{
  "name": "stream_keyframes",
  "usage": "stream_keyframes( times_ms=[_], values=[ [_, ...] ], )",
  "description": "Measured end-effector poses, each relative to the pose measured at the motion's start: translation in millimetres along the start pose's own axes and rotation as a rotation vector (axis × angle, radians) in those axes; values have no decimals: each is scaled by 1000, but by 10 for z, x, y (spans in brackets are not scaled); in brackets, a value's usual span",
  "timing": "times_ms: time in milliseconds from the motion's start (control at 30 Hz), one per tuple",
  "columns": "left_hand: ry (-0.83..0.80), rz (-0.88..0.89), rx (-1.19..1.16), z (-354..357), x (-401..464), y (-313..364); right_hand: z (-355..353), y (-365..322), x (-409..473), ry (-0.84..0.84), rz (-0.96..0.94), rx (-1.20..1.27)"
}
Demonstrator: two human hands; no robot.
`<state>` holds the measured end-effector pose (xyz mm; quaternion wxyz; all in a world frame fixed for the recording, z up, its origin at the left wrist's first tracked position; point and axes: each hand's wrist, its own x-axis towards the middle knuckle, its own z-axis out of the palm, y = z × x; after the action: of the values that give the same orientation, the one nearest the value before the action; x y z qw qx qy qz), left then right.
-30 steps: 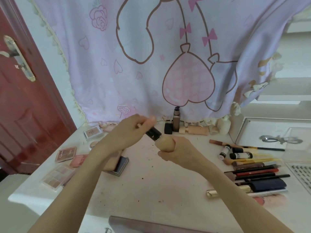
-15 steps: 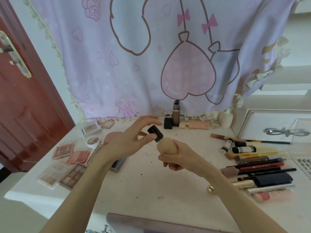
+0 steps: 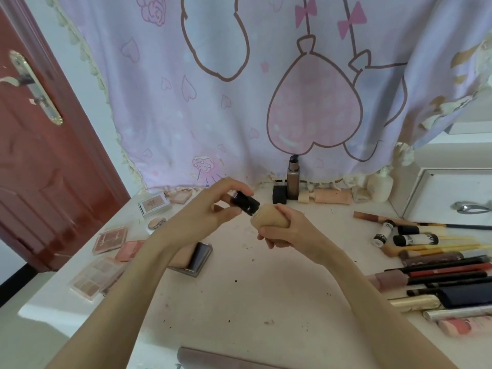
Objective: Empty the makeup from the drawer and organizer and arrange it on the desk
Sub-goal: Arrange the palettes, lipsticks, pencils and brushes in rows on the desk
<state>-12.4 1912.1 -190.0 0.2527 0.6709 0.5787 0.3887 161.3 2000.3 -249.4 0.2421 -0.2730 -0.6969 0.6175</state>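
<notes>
Beige and black, the bottle (image 3: 269, 218) sits in mid-air above the desk (image 3: 253, 302), held between both hands. The right hand (image 3: 287, 230) is wrapped round the beige body from below and behind, fingers curled tight, thumb lying over the top side. The left hand (image 3: 213, 211) pinches the black cap (image 3: 245, 204), thumb under it and fingertips over it; the cap sits against the bottle's neck, tilted up to the left. Both forearms reach in from the near edge and meet over the middle of the desk, wrists slightly bent toward one another.

Palettes (image 3: 106, 251) lie flat on the left side of the desk, partly hidden by the left arm. Brushes and tubes (image 3: 439, 265) lie in a row on the right. At the back, a tall bottle (image 3: 293, 179) stands upright against the curtain (image 3: 266, 89), with a small black cube (image 3: 279, 195) just beside it.
</notes>
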Motion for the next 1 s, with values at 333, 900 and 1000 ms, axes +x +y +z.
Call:
stream_keyframes(
  times_ms=[333,900,1000],
  values=[
    [37,-51,14,40,117,30,-70,50,13,119,-152,-46],
    [214,-125,324,185,261,4,-139,157,43,244,-248,-187],
    [234,-107,302,182,259,12,-128,167,42,239,-246,-210]
  ],
)
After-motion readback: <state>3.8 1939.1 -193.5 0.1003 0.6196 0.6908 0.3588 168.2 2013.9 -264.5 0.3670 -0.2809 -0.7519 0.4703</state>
